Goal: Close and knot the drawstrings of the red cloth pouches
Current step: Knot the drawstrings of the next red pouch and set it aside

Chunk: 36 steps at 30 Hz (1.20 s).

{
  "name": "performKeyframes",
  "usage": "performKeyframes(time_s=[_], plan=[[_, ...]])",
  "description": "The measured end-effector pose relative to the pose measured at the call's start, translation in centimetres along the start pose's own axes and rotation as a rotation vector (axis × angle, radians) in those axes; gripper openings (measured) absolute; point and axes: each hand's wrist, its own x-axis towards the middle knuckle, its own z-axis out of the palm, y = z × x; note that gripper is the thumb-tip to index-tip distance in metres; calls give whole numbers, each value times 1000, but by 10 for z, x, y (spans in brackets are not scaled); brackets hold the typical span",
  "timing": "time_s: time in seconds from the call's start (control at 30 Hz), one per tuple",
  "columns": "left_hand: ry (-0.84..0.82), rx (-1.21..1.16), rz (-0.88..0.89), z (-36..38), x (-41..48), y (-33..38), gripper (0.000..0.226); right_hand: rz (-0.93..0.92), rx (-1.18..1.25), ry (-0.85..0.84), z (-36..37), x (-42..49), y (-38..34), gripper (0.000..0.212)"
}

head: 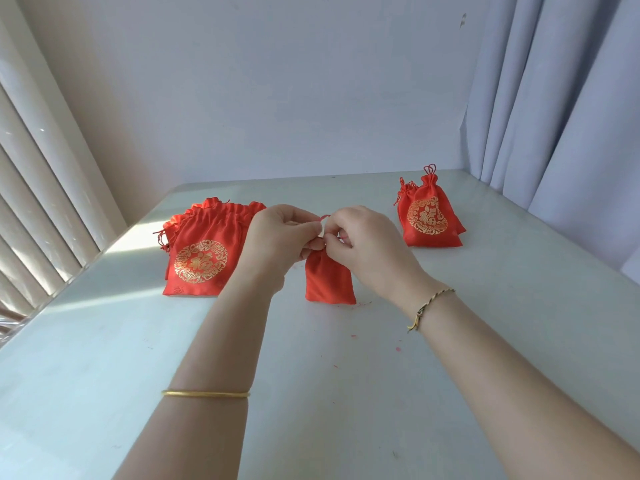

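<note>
Currently both hands at table centre: left hand (pixel 282 233) and right hand (pixel 360 244) each pinch thin red drawstring (pixel 323 218) at neck of small plain red cloth pouch (pixel 329 282), held upright, bottom on white tabletop (pixel 346 393). Left: stack of open red pouches with gold emblem (pixel 204 258). Right, further back: pile of cinched red pouches with gold emblem (pixel 429 216). Gold bangle (pixel 206 394) on left wrist, braided cord bracelet (pixel 429 304) on right.
</note>
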Motion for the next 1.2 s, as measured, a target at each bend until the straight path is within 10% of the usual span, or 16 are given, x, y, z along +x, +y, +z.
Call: performKeyframes(time_s=[0.4, 1.2], plan=[[32, 358, 198, 1, -4, 5, 41, 309, 423, -21, 2, 4, 11, 18], [51, 640, 436, 3, -3, 5, 5, 644, 1093, -115, -9, 5, 11, 18]])
